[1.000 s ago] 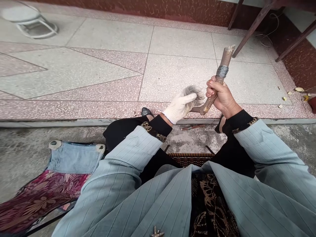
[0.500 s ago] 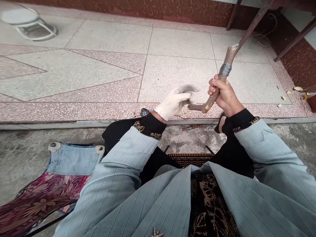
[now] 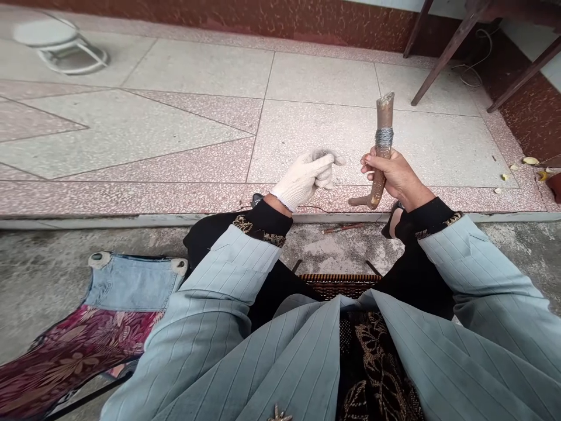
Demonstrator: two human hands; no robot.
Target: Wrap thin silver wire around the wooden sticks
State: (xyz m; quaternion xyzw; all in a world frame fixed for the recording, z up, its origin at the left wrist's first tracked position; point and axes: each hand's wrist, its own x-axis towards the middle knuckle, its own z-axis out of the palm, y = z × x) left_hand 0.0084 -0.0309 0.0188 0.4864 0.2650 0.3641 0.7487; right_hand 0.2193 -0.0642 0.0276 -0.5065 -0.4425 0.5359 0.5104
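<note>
My right hand (image 3: 400, 175) is bare and wrapped round a brown wooden stick (image 3: 378, 178). The stick stands nearly upright, its cut end at the top and a short side branch bent to the left at the bottom. Grey wire (image 3: 384, 137) is wound in a tight band round it, just above my fingers. To the left, apart from the stick, is my left hand (image 3: 309, 172) in a white knitted glove. Its fingers are curled and pressed together with the thumb; what they hold, if anything, is too small to make out.
A thin stick (image 3: 342, 228) lies on the concrete below the tiled step (image 3: 210, 196). At the back left stands a white stool (image 3: 65, 44). Dark table legs (image 3: 442, 61) rise at the back right. A chair with denim and flowered cloth (image 3: 131, 283) is at my left.
My right hand has turned the stick more upright, and its top has swung left and nearer. My left hand has drawn slightly left, away from the stick's lower branch, with its fingers curled tighter.
</note>
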